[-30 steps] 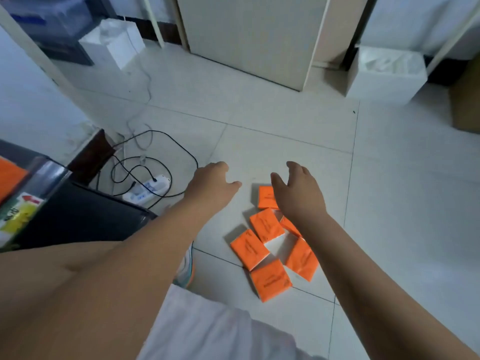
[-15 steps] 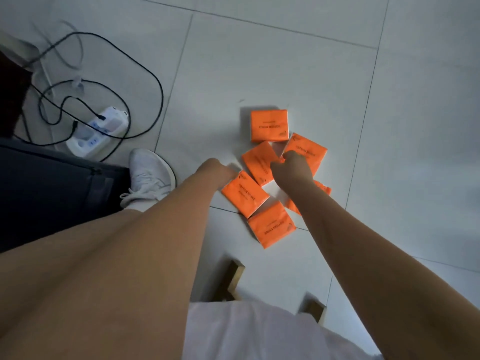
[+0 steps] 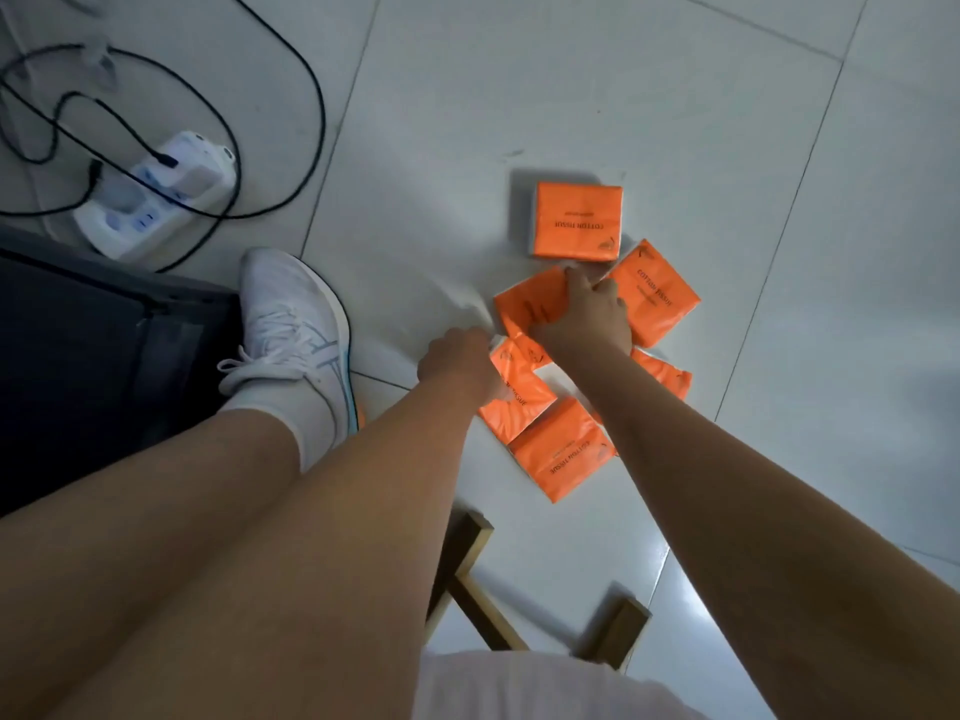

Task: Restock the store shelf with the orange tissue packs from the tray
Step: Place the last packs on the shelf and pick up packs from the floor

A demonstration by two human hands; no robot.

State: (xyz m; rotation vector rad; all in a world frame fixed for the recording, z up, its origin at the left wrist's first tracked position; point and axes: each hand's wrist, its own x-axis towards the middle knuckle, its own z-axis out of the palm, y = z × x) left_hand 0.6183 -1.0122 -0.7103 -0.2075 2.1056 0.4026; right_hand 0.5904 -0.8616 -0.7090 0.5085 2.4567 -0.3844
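Observation:
Several orange tissue packs lie scattered on the white tiled floor [image 3: 571,85]. My right hand [image 3: 584,314] grips the middle pack [image 3: 524,304], fingers curled over its far edge. My left hand [image 3: 460,363] is curled on the left edge of another pack [image 3: 517,402] just below. One pack [image 3: 576,220] lies apart at the far side, one [image 3: 657,293] to the right of my right hand, one [image 3: 563,449] nearest me, and one [image 3: 665,376] is partly hidden under my right forearm. No tray or shelf is in view.
A white power strip [image 3: 156,200] with black cables [image 3: 291,96] lies at the left. My white shoe [image 3: 296,324] stands beside a dark case [image 3: 93,356]. Wooden stool legs [image 3: 467,579] sit just below the packs.
The view has tilted down onto the floor. Both hands have dropped onto the packs; the right hand has closed over the middle pack and the left over the pack beside it.

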